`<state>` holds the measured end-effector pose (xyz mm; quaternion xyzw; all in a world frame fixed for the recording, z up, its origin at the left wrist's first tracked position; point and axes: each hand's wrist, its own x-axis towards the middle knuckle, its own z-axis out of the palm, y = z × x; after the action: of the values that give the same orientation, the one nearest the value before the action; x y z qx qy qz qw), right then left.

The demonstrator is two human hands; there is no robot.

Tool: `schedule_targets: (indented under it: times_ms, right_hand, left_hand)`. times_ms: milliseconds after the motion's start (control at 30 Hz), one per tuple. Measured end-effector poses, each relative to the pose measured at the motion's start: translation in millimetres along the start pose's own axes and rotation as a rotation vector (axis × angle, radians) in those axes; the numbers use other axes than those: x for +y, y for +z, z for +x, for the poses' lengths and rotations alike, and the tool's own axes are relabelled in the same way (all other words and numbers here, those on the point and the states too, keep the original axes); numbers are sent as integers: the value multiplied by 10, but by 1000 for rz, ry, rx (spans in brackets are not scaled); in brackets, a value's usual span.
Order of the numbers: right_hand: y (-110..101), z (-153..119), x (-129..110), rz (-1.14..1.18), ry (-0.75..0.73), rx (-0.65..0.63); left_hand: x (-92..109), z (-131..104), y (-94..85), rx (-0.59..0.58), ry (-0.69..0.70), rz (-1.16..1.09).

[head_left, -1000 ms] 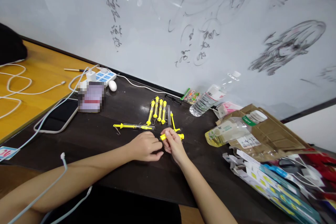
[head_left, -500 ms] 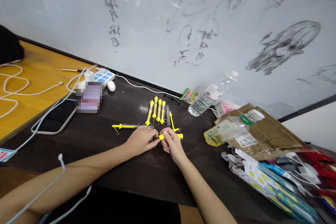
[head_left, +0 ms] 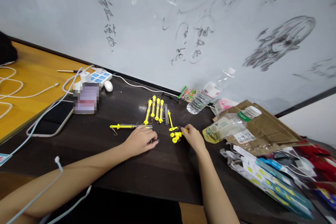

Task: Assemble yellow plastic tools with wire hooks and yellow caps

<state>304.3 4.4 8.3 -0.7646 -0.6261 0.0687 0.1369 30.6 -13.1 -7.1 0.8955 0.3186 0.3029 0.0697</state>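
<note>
My left hand (head_left: pixel 141 141) rests low over the desk, fingers curled, with a thin metal spring (head_left: pixel 158 140) at the thumb and fingertips, mostly hidden. To its right, my right hand (head_left: pixel 194 138) pinches a small yellow plastic piece (head_left: pixel 186 130), partly covered by the fingers. Beside it lie loose yellow plastic parts (head_left: pixel 175 140). A yellow rod with a flat end (head_left: pixel 170 120) and a clear tube (head_left: pixel 166 114) lie behind them. Several assembled yellow spring scales (head_left: pixel 154 110) stand side by side farther back. Another spring scale (head_left: pixel 123 126), drawn out with its hook, lies behind my left hand.
Two phones, one pixelated (head_left: pixel 88 98) and one dark (head_left: pixel 52 119), and a power strip (head_left: pixel 101 77) are at left. A water bottle (head_left: pixel 202 99), a tea bottle (head_left: pixel 223 127), cardboard (head_left: pixel 267 129) and a torn box (head_left: pixel 270 182) crowd the right. The whiteboard (head_left: pixel 141 35) bounds the back.
My right hand has moved right, away from my left hand, to the loose yellow parts. The yellow piece it held between both hands no longer shows there. The view has shifted slightly.
</note>
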Motion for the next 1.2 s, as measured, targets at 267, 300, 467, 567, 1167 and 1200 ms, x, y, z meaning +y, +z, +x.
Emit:
schedule_targets:
  times_ms: [267, 300, 467, 567, 1167, 1200]
  right_hand:
    - [-37, -12, -2, -56, -1, 13]
    - [-44, -13, 4, -51, -10, 15]
    - [10, -35, -34, -4, -127, -79]
    - [20, -56, -72, -14, -143, -88]
    - [110, -438, -571, 414, -675, -35]
    - [89, -401, -524, 300, -667, 20]
  left_hand:
    - [-19, -6, 5, 2, 10, 9]
    - [-21, -5, 4, 1, 10, 7]
    - [-20, -1, -7, -3, 7, -12]
    - [-21, -3, -7, 1, 3, -11]
    - [-36, 31, -61, 3, -26, -69]
    - [-64, 39, -104, 18, -21, -14]
